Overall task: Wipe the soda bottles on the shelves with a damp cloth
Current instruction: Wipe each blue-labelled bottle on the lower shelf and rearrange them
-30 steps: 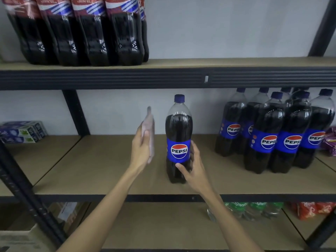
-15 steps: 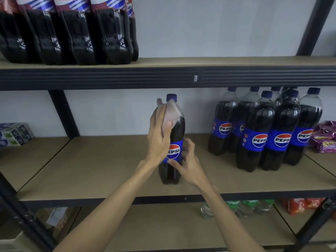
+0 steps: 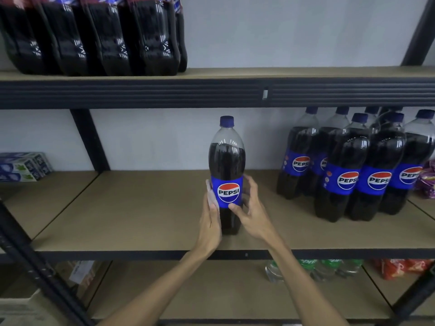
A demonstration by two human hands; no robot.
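Slid cloth (image 3: pixel 210 192) down Pepsi bottle (image 3: pixel 226 161) to label (image 3: pixel 227 191), 9 o'clock, under flat-fingered left hand (image 3: pixel 210 222). Held at 3 o'clock with right hand (image 3: pixel 253 212), fingers curled round. Probably done with top.

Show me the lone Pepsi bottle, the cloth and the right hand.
lone Pepsi bottle (image 3: pixel 227 161), head view, dark body above the label.
cloth (image 3: pixel 210 192), head view, pale strip beside the label.
right hand (image 3: pixel 253 215), head view, back of hand.
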